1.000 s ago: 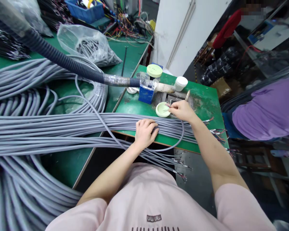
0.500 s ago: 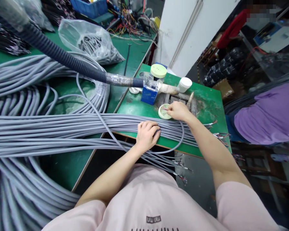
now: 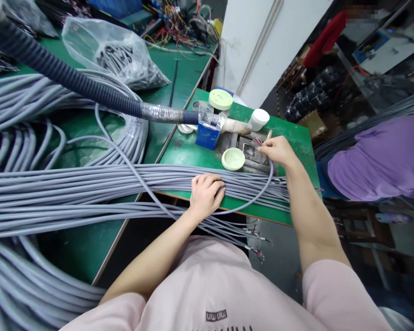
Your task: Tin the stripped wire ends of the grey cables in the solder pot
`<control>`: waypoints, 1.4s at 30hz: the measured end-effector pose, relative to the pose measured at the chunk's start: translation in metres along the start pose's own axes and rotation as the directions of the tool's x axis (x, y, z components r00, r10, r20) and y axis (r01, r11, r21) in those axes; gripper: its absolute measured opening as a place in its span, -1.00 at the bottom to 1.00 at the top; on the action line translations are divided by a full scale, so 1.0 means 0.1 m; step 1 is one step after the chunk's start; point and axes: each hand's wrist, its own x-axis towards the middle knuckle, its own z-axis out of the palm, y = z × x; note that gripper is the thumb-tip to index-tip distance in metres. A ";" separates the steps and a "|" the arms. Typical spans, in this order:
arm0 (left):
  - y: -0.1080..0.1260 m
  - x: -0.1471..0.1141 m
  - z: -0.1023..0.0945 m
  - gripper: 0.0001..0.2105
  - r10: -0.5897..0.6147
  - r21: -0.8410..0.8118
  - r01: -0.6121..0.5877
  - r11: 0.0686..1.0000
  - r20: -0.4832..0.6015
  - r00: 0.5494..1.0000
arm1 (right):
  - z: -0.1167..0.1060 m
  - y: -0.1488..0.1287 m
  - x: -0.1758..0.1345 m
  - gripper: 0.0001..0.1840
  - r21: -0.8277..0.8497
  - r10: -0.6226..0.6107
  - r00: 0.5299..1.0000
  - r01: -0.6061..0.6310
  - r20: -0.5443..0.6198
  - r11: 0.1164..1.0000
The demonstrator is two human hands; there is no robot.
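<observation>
My right hand [image 3: 278, 151] pinches one grey cable [image 3: 266, 189] near its end. Thin coloured wires [image 3: 258, 142] stick out of that end, above a dark, square solder pot [image 3: 251, 151]. From the fingers the cable loops down toward me and back to the left. My left hand [image 3: 207, 193] lies over a bundle of grey cables [image 3: 165, 177], its fingers curled on them. Left of the pot sits a shallow pale-yellow dish [image 3: 233, 159]. A brush-like wooden handle [image 3: 269, 135] is partly hidden behind my right hand.
A ribbed dark hose [image 3: 106, 94] crosses above the green table, its pale nozzle [image 3: 236, 126] resting by a blue box [image 3: 207, 135]. Behind stand a yellow-lidded jar [image 3: 221, 99] and a white jar [image 3: 259, 118]. A person in purple [image 3: 376, 156] is at the right.
My right hand has moved the cable end from the pale-yellow dish rightward, over the solder pot. My left hand stays on the bundle. The view has shifted slightly.
</observation>
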 end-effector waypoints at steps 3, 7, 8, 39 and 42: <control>0.00 0.00 0.01 -0.92 -0.008 0.006 0.008 1.000 0.009 1.000 | 0.10 0.15 0.10 -0.74 -0.028 0.066 0.997 -0.067 -0.034 0.997; 0.00 0.00 0.01 -0.93 -0.002 0.011 0.002 1.000 0.001 1.000 | 0.21 0.25 0.18 -0.78 -0.046 0.136 0.990 -0.138 -0.043 0.989; 0.00 0.00 0.01 -0.93 0.000 0.014 0.000 1.000 0.001 1.000 | 0.23 0.27 0.19 -0.79 -0.051 0.145 0.989 -0.147 -0.042 0.988; 0.00 0.00 0.01 -0.92 -0.009 0.005 0.009 1.000 0.021 1.000 | 0.27 0.29 0.28 -0.82 -0.202 0.148 0.989 -0.143 0.010 0.969; 0.00 0.00 0.01 -0.91 -0.017 0.008 0.017 1.000 0.037 0.999 | 0.29 0.27 0.29 -0.82 -0.212 0.159 0.987 -0.150 0.022 0.966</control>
